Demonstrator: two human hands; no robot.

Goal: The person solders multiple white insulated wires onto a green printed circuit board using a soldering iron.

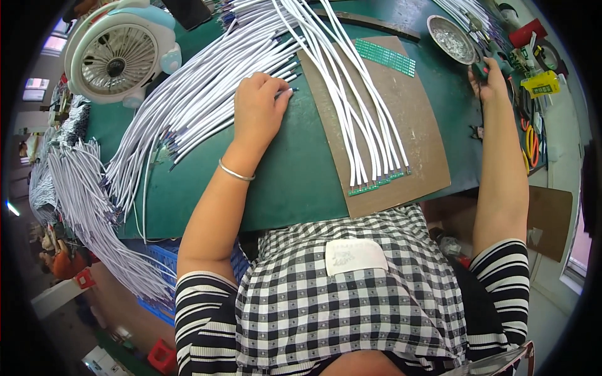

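My left hand (260, 106) is over the right end of a large bundle of white cables (207, 81), its thumb and forefinger closed on the dark-tipped end of one cable. On the right, my right hand (493, 80) is closed around a dark-handled tool (481, 67) with a thin black cord, beside a round metal dish (451, 40) of silvery bits. The tool's kind is hard to make out. Between my hands, several white cables (351, 113) run down a brown board (417, 135); their near ends meet small green circuit boards (376, 185).
A green panel of circuit boards (385, 56) lies on the brown board's far part. At far left stands a white and blue fan (119, 59). More cables (94, 194) hang over the table's left edge above a blue crate (160, 260). A yellow packet (540, 84) and hand tools are at far right.
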